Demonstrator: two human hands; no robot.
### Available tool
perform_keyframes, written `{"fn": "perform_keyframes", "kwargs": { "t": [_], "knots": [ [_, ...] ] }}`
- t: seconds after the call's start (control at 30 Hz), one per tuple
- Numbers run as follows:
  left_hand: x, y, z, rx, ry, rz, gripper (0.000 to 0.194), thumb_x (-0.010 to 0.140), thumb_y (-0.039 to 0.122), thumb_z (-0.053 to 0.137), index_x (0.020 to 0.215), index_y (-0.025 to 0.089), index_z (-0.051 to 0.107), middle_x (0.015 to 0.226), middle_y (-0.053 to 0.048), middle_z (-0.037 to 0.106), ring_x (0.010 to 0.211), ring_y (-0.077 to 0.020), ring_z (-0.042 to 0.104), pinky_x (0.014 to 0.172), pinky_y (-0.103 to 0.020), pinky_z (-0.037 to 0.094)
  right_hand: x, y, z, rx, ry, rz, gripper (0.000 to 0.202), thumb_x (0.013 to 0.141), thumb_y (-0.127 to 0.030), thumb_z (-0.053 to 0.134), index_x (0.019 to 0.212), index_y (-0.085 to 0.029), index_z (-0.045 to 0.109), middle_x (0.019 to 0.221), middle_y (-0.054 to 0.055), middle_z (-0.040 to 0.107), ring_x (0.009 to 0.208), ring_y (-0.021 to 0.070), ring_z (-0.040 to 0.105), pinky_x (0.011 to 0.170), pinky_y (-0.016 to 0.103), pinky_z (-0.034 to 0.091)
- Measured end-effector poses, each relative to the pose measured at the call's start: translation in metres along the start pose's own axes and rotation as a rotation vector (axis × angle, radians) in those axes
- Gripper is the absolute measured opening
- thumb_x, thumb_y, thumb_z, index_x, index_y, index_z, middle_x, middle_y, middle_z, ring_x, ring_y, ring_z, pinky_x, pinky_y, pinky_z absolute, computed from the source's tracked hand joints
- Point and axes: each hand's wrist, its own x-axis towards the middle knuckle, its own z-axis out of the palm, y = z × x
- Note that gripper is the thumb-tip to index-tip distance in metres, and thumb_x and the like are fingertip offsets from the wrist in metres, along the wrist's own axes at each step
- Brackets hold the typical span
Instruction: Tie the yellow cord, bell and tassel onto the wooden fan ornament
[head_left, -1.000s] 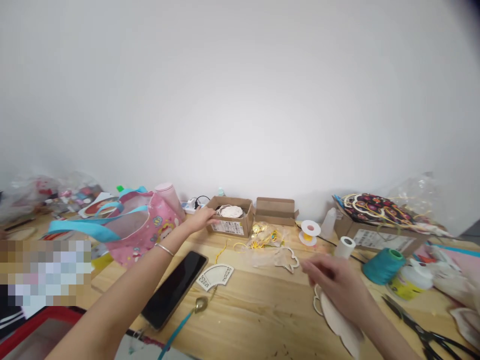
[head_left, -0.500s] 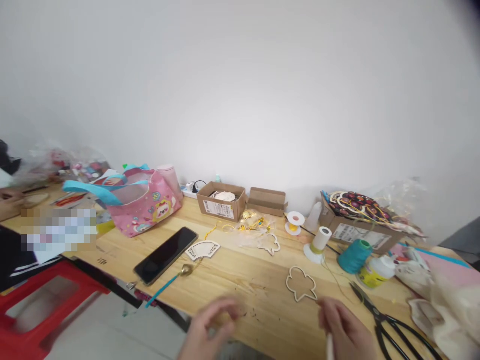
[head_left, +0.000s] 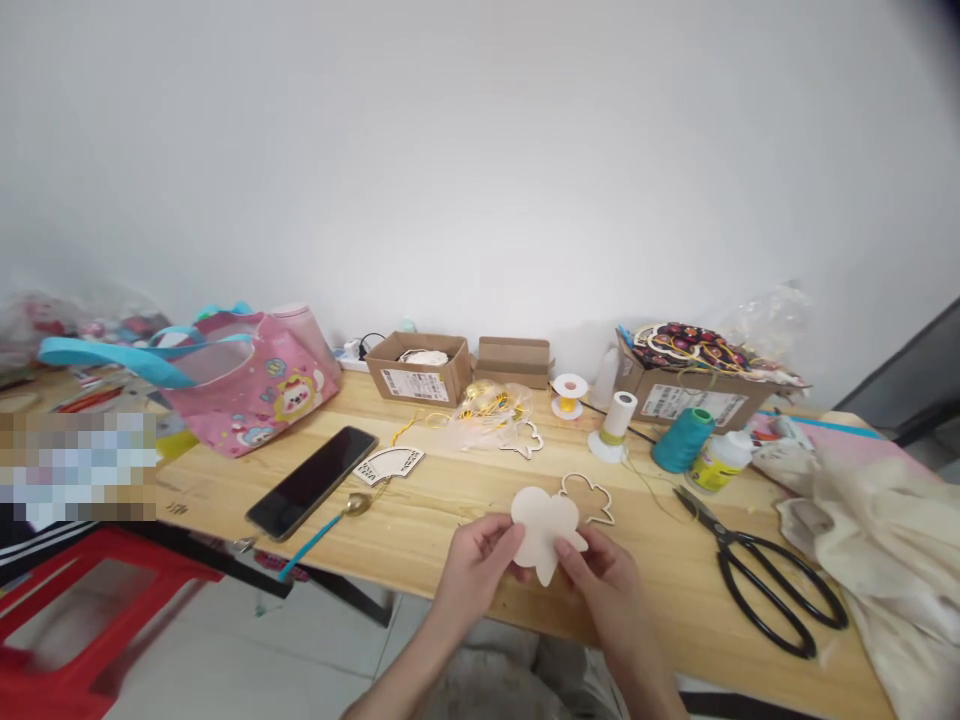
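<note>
A pale, flat flower-shaped cutout [head_left: 536,525] with rounded lobes and a pointed tip is held up above the table's near edge. My left hand [head_left: 486,560] pinches its left side, and my right hand [head_left: 598,570] grips its right side. Just behind it on the table lies a thin wooden outline frame [head_left: 604,500] of similar shape, partly covered by the cutout. A second outline frame [head_left: 531,440] rests farther back, beside a plastic bag with yellow cord [head_left: 491,405]. Black-handled scissors [head_left: 750,570] lie with their blades apart, right of my right hand.
At left are a phone [head_left: 313,482], a fan-shaped wooden piece [head_left: 388,464], a small bell [head_left: 356,504] and a pink bag [head_left: 255,390]. Thread spools [head_left: 682,440], a glue bottle [head_left: 720,462] and cardboard boxes [head_left: 420,372] line the back. Cream cloth [head_left: 862,540] covers the right side.
My hands have come together and now hold the flower-shaped cutout between them; before, they were apart, with a pale thing edge-on in the right. The view has shifted slightly.
</note>
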Motion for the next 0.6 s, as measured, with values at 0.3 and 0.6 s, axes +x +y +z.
{"fn": "perform_keyframes", "kwargs": {
  "t": [0.3, 0.6],
  "knots": [
    [0.008, -0.021, -0.034, -0.291, 0.368, 0.126, 0.048, 0.079, 0.051, 0.043, 0.046, 0.019, 0.029, 0.035, 0.008, 0.022, 0.032, -0.0057, 0.016, 0.033, -0.019, 0.014, 0.0, 0.022, -0.002, 0.301, 0.173, 0.029, 0.021, 0.07, -0.035, 0.064, 0.063, -0.016, 0.059, 0.051, -0.005, 0.047, 0.049, 0.0055, 0.04, 0.048, 0.016, 0.034],
    [0.009, -0.034, -0.046, -0.349, 0.228, 0.092, 0.04, 0.08, 0.042, 0.049, 0.051, 0.014, 0.042, 0.04, 0.007, 0.029, 0.04, -0.0045, 0.023, 0.041, -0.017, 0.021, 0.004, 0.027, 0.0, 0.515, 0.201, 0.031, 0.019, 0.07, -0.037, 0.064, 0.076, -0.019, 0.068, 0.076, 0.003, 0.068, 0.071, 0.0133, 0.06, 0.071, 0.025, 0.048]
  ]
}}
